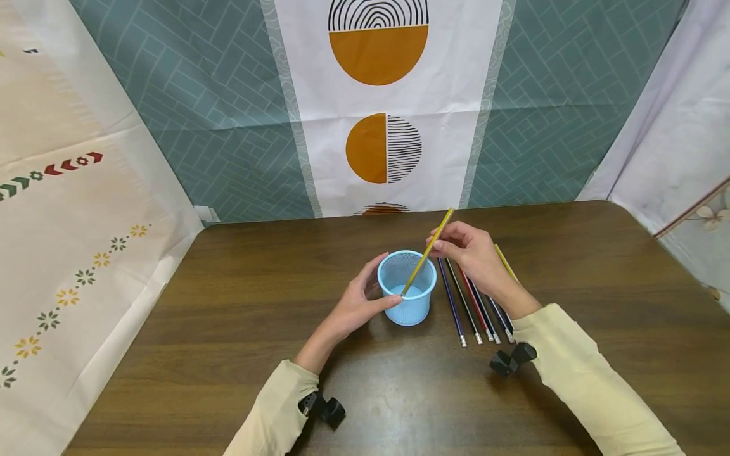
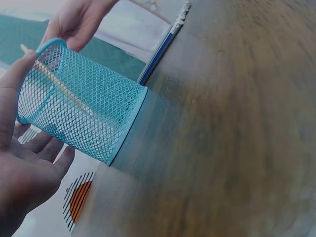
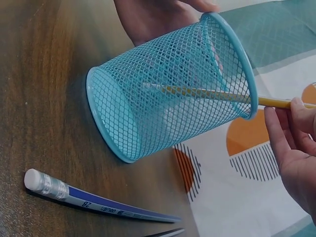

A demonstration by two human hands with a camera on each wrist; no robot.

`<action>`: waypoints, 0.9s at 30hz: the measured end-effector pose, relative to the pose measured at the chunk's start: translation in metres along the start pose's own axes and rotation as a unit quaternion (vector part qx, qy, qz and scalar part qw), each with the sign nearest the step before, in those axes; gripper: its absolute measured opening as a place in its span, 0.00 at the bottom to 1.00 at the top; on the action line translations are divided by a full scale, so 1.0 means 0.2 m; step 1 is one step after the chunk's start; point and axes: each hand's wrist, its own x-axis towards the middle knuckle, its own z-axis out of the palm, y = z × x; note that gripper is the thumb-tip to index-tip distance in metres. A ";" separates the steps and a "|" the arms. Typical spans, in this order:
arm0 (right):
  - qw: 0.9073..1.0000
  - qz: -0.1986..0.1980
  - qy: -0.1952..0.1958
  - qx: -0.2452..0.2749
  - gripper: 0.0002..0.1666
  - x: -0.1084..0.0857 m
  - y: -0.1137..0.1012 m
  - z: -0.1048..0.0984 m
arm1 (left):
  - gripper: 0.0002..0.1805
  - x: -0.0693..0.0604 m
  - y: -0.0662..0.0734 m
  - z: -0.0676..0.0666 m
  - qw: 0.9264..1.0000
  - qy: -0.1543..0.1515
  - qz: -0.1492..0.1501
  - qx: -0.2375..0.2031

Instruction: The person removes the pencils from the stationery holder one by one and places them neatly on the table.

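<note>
A light-blue mesh pen holder stands upright on the brown table. My left hand holds it from the left, thumb over the near rim and fingers around the far side. My right hand pinches a yellow pencil near its upper end. The pencil slants down into the pen holder; in the right wrist view its eraser end shows through the mesh, apart from the base. Under and beside the right hand lie several pencils, including a blue pencil and a red pencil.
Another yellow pencil lies partly hidden behind the right wrist. The pencils' eraser ends point toward the near edge. A patterned cloth hangs at the table's back edge, with pale cloths at both sides. Each wrist carries a black camera mount.
</note>
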 end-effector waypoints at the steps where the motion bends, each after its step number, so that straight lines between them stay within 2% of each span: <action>1: 1.000 -0.002 0.003 0.001 0.09 0.00 0.00 0.00 | 0.42 0.00 0.00 0.00 1.000 -0.001 -0.001 0.000; 8: 1.000 -0.020 0.015 0.008 0.07 0.00 -0.03 0.00 | 0.42 0.00 0.00 0.00 1.000 -0.001 -0.003 0.002; 20: 0.998 -0.039 0.033 -0.043 0.07 0.00 -0.14 -0.02 | 0.43 0.00 0.00 0.00 1.000 -0.004 0.003 0.005; 27: 0.994 -0.083 0.055 -0.036 0.08 0.00 -0.20 -0.04 | 0.42 0.00 0.00 0.00 1.000 -0.002 0.001 0.004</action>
